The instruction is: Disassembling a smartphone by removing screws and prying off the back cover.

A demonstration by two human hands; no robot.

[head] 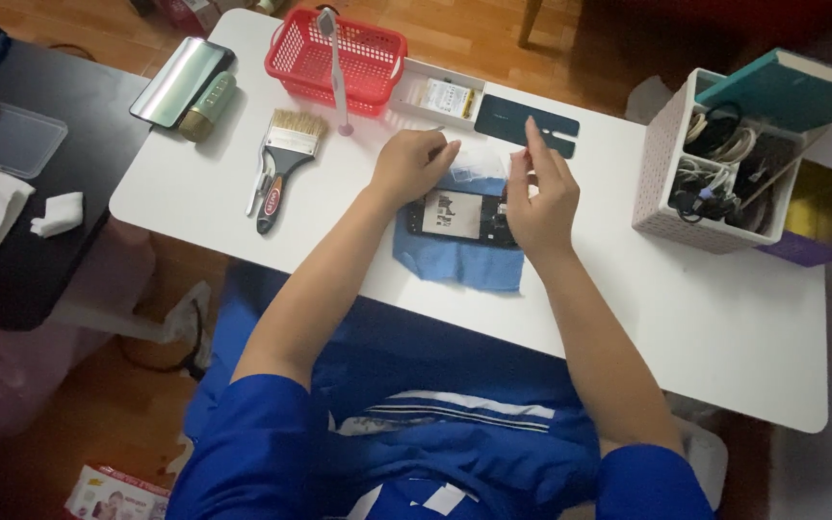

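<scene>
An opened phone (461,215) lies on a blue cloth (455,258) near the middle of the white table (724,318), its insides facing up; both hands sit over its far end and cover that part of it. The left hand (411,166) is curled, fingers drawn in toward the thumb, and seems to pinch the edge of a thin clear film or small bag (479,160) that shows only as a pale, blurry patch between the hands; whether it truly grips it cannot be told. The right hand (541,197) has its fingers held up and close together, the tips near the thumb, but whatever they may be nipping is too small to make out. Just beyond the fingertips lies a dark phone back cover (526,125), partly hidden by the right hand, and beside it a shallow white tray (438,96) with small parts too blurred to name. A red basket (335,60) stands further back with a white toothbrush-like tool (336,67) across it. To the left lie a paintbrush (284,159) with another slim tool half hidden beside it, a mirror-faced device (181,81) and a small greenish cylinder (208,106). At the right, a white perforated bin (666,183) holds tangled cables, its top partly covered by a teal book (792,91) that the frame cuts off
</scene>
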